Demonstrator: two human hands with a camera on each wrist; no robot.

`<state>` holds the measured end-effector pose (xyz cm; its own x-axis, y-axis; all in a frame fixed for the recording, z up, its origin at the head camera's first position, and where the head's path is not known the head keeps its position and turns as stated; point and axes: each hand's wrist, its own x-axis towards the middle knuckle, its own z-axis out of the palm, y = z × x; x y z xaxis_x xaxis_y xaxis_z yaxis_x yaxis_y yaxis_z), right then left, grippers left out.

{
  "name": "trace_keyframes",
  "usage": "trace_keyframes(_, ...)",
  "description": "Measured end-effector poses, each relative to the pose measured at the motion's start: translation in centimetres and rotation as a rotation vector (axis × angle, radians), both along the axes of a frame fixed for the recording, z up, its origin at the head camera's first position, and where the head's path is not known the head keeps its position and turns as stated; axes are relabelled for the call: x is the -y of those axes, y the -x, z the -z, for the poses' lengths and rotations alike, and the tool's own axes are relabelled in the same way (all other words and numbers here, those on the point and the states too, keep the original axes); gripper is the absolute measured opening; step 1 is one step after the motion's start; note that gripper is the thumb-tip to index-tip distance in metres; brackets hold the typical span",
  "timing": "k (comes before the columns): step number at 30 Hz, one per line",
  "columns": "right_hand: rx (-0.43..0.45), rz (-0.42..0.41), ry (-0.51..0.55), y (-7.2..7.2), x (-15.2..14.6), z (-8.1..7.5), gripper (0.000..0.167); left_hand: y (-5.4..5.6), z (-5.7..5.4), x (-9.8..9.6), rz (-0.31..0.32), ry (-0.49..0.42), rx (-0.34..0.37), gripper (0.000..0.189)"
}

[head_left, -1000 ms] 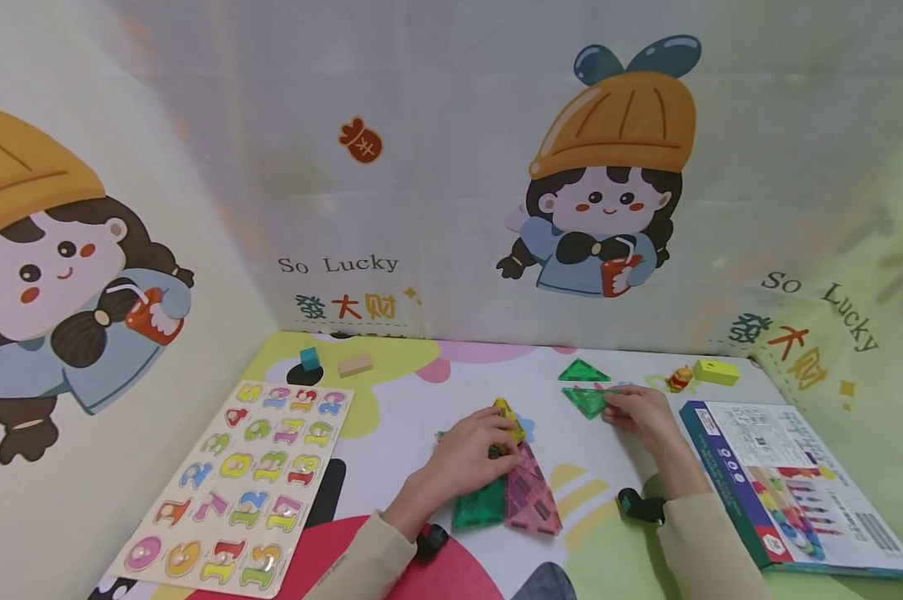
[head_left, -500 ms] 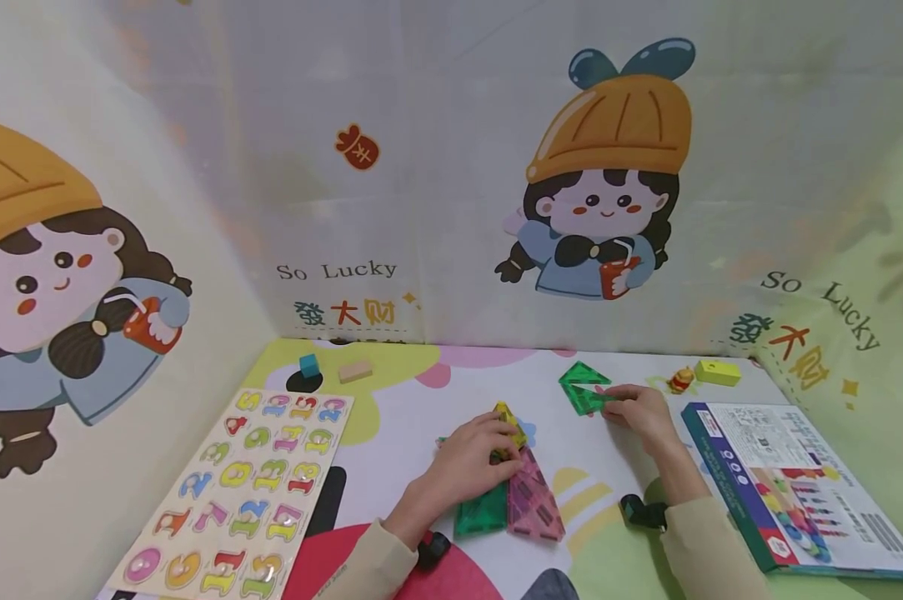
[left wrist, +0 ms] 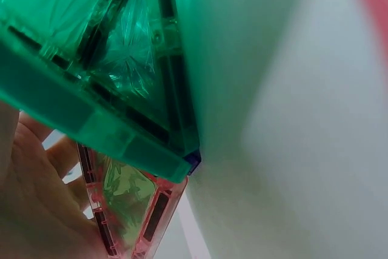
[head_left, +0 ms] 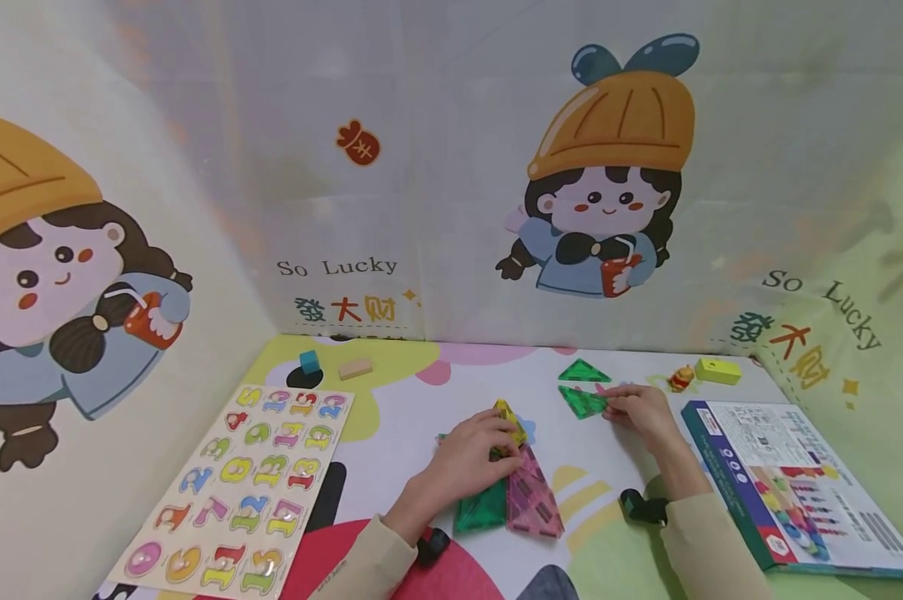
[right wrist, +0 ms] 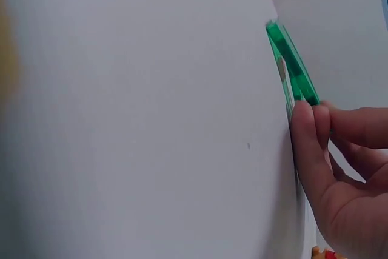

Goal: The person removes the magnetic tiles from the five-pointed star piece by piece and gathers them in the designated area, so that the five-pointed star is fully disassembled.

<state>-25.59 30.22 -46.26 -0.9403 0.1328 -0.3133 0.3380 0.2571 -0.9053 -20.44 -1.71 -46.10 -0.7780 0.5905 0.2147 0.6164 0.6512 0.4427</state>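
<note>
My left hand (head_left: 472, 454) grips a cluster of translucent magnetic tiles at mid-table. A green tile (head_left: 481, 510) and a pink tile (head_left: 534, 500) stick out on the near side, and a yellow tile (head_left: 513, 417) shows past the fingertips; the palm hides the rest. The left wrist view has the green tile (left wrist: 91, 107) close up, with a pink-edged tile (left wrist: 159, 222) below it. Between thumb and fingers, my right hand (head_left: 644, 417) pinches a green triangular magnetic tile (head_left: 582, 402) by one corner. Just beyond lies a second green triangular tile (head_left: 584, 371), a narrow gap between them.
A number puzzle board (head_left: 233, 492) lies at left, with a blue block (head_left: 309, 362) and a tan block (head_left: 356, 367) behind it. At right are a printed box (head_left: 804, 492), a small figurine (head_left: 680, 379) and a yellow block (head_left: 717, 372). Patterned walls rise behind.
The held green triangle tilted against the far triangle half a second ago, touching near its left corner. Now it is turned back and the two stand slightly apart. My left hand stays put.
</note>
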Motion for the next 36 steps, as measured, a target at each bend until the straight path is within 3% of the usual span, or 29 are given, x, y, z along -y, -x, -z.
trace_keyframes(8, -0.065, 0.023, -0.138, -0.2, 0.7, -0.3, 0.040, 0.1, 0.1, 0.1, 0.008, -0.009, -0.011, 0.016)
trace_keyframes(11, -0.106, -0.063, -0.186, -1.1, 1.4, -0.5, 0.040, 0.1, 0.1, 0.1, 0.021, -0.010, -0.004, 0.017)
trace_keyframes(16, -0.164, -0.332, -0.239, -3.1, 3.9, -0.8, 0.034, 0.2, -0.3, 0.6, 0.060, 0.004, 0.033, 0.017)
trace_keyframes(21, -0.152, -0.564, -0.226, -4.4, 6.8, -1.1, 0.032, 0.1, -0.8, 0.9, 0.056, 0.001, 0.088, 0.017)
trace_keyframes(27, -0.170, -0.637, -0.250, -5.2, 8.9, -0.9, 0.023, 0.2, -0.8, 0.8, 0.041, -0.009, 0.113, 0.016)
trace_keyframes(36, -0.256, -0.708, -0.327, -5.6, 9.3, -1.1, 0.021, 0.7, -1.2, 0.6, 0.047, -0.046, 0.151, 0.012)
